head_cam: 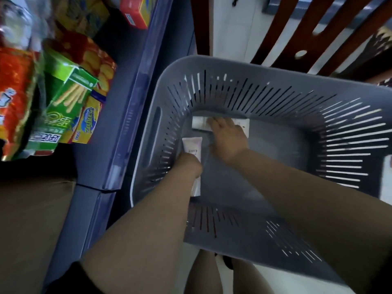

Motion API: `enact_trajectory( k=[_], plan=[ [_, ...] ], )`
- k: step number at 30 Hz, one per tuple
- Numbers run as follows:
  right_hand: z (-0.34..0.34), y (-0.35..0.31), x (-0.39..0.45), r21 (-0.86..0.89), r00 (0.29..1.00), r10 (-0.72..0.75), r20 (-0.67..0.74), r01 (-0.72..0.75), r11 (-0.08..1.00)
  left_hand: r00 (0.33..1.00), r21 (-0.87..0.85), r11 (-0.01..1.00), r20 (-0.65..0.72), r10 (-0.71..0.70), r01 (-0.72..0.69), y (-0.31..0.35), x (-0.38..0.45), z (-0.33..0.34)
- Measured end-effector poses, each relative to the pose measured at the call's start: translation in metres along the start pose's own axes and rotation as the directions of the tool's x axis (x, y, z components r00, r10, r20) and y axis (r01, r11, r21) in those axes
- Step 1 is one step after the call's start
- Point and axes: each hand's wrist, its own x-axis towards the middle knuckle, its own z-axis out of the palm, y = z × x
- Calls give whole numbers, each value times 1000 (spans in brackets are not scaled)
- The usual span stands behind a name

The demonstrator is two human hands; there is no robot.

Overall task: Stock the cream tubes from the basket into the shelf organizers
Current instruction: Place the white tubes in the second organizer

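Both my arms reach down into a grey slotted basket (275, 85). My left hand (188, 166) grips a white and pink cream tube (192, 147) near the basket's left wall, and the tube sticks out above and below the fist. My right hand (228, 139) lies over a second white tube (199, 123) on the basket floor at the far side. Its fingers cover the tube's middle, and whether they curl round it is hidden.
A blue-grey shelf edge (135, 102) runs along the basket's left side. Snack boxes and bags (70, 98) crowd the shelf at left. A wooden chair back (307, 30) stands beyond the basket. My legs show below on the pale floor.
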Motion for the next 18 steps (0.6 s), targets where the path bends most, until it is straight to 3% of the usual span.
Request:
enact_trajectory(
  k=[4, 8, 14, 18],
  plan=[
    [7, 6, 11, -160, 997, -13, -74, 1, 987, 1000, -181, 983, -3, 11, -12, 2, 12, 3],
    [4, 22, -3, -168, 998, 55, -43, -61, 984, 993, -290, 950, -37, 109, -115, 2, 8, 1],
    [-5, 53, -27, -109, 975, 213, 67, -205, 973, 984, -393, 903, -26, 175, -171, 9, -1, -8],
    [-19, 55, -38, 118, 962, 271, -13, -268, 956, 979, -474, 865, 32, 202, -163, 19, -12, -13]
  ],
)
